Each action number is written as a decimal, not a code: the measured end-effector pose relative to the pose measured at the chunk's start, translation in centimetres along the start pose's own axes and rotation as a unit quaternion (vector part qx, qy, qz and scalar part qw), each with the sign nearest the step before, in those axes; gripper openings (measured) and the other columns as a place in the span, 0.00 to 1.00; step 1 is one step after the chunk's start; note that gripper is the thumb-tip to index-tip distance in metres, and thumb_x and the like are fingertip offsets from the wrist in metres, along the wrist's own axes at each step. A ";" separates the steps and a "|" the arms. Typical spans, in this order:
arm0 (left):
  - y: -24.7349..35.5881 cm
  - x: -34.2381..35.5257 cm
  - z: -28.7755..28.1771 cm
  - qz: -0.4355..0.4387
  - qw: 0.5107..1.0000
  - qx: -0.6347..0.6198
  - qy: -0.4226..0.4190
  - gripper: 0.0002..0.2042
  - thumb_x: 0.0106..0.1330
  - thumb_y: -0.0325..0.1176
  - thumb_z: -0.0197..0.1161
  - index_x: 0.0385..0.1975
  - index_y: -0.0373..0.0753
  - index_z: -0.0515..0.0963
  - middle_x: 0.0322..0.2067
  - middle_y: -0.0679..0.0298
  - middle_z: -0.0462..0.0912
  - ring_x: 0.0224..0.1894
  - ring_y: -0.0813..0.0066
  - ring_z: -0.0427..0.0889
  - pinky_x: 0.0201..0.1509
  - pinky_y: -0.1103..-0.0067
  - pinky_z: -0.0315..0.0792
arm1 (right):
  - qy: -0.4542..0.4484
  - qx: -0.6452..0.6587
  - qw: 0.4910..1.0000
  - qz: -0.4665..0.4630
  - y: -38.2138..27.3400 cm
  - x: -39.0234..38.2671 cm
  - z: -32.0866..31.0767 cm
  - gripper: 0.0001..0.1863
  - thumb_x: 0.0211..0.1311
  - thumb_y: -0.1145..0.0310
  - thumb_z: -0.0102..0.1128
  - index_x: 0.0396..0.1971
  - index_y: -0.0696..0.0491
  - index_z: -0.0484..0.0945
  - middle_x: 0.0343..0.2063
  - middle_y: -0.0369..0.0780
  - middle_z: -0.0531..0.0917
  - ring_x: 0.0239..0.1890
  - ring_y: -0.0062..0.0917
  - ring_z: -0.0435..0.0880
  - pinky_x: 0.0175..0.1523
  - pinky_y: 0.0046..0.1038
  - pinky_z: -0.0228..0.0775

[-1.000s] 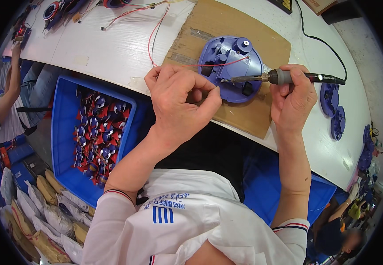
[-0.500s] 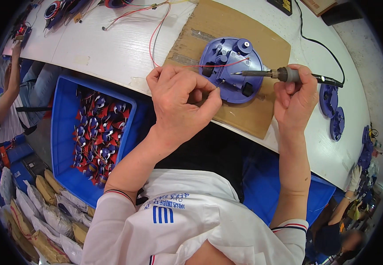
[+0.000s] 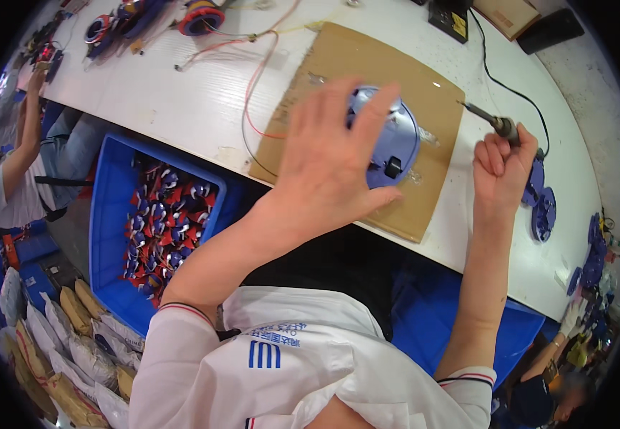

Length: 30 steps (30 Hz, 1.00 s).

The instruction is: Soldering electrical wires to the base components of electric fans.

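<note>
A round purple plastic housing (image 3: 401, 143) lies on a sheet of brown cardboard (image 3: 430, 86) on the white table. My left hand (image 3: 320, 157) reaches over the housing's left side, fingers spread and thumb apart near its front edge. Motion smears the fingertips, and whether they touch the housing is unclear. Red and dark wires (image 3: 248, 118) run from beside this hand up the table. In my right hand (image 3: 503, 164), to the right of the cardboard, is a soldering iron (image 3: 496, 121), its tip pointing up and left, away from the housing.
A blue bin (image 3: 99, 236) of small red, white and blue parts stands at the left below the table edge. More purple housings (image 3: 544, 214) lie at the right. The black cord (image 3: 517, 89) curves behind the iron. Other people work at both sides.
My left hand has opened from a pinch and moved over the housing. The soldering iron has swung right and away from the housing in my right hand.
</note>
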State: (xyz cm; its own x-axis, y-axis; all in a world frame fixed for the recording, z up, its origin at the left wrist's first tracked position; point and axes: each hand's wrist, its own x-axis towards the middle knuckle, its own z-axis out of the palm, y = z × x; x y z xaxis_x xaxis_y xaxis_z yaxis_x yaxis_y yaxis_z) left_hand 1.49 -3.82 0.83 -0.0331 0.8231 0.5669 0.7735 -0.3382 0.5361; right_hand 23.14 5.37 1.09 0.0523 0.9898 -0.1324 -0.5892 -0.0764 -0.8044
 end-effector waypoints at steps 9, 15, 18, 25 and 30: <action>-4.8 2.4 -4.0 -0.175 0.964 -0.188 0.070 0.19 0.50 0.33 0.65 0.43 0.35 0.78 0.36 0.55 0.78 0.42 0.67 0.73 0.45 0.79 0.68 | -0.009 0.055 0.998 0.040 0.2 0.5 -1.7 0.10 0.63 0.65 0.51 0.32 0.57 0.75 0.12 0.29 0.67 0.08 0.08 0.51 0.14 0.12 0.41; -11.7 3.6 -8.0 -0.147 0.981 0.077 0.096 0.18 0.57 0.38 0.63 0.44 0.34 0.78 0.44 0.56 0.78 0.43 0.67 0.75 0.50 0.75 0.68 | -0.001 0.053 0.998 0.035 0.5 0.6 -1.7 0.10 0.63 0.65 0.50 0.33 0.57 0.75 0.12 0.29 0.66 0.07 0.08 0.51 0.13 0.12 0.40; -14.9 5.7 -6.7 -0.021 0.920 0.306 0.245 0.25 0.54 0.39 0.66 0.53 0.40 0.72 0.44 0.53 0.76 0.42 0.63 0.74 0.47 0.74 0.68 | 0.010 0.051 0.998 0.037 0.7 0.4 -1.3 0.10 0.63 0.65 0.50 0.32 0.56 0.74 0.11 0.29 0.66 0.07 0.08 0.51 0.13 0.12 0.40; -15.8 7.9 -7.2 -0.165 0.967 0.106 0.164 0.32 0.50 0.40 0.70 0.56 0.41 0.67 0.45 0.53 0.75 0.45 0.60 0.75 0.50 0.64 0.68 | 0.044 0.035 0.998 0.032 0.3 0.4 -0.5 0.09 0.64 0.65 0.51 0.29 0.55 0.73 0.10 0.28 0.65 0.06 0.08 0.50 0.12 0.12 0.39; -9.0 3.3 -3.9 -0.044 0.981 0.099 0.163 0.34 0.47 0.35 0.74 0.57 0.39 0.67 0.43 0.57 0.78 0.38 0.67 0.78 0.42 0.78 0.74 | 0.064 0.041 0.996 0.047 0.6 0.3 -0.6 0.09 0.64 0.65 0.51 0.29 0.55 0.73 0.10 0.28 0.65 0.06 0.08 0.49 0.12 0.12 0.40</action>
State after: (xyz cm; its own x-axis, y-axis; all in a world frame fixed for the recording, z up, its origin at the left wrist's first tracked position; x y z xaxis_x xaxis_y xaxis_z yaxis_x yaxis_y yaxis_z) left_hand -8.04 0.19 0.28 -0.2807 0.6450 0.7108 0.8655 -0.1500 0.4779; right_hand 23.32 5.54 0.20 0.0933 0.9548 -0.2823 -0.6599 -0.1530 -0.7356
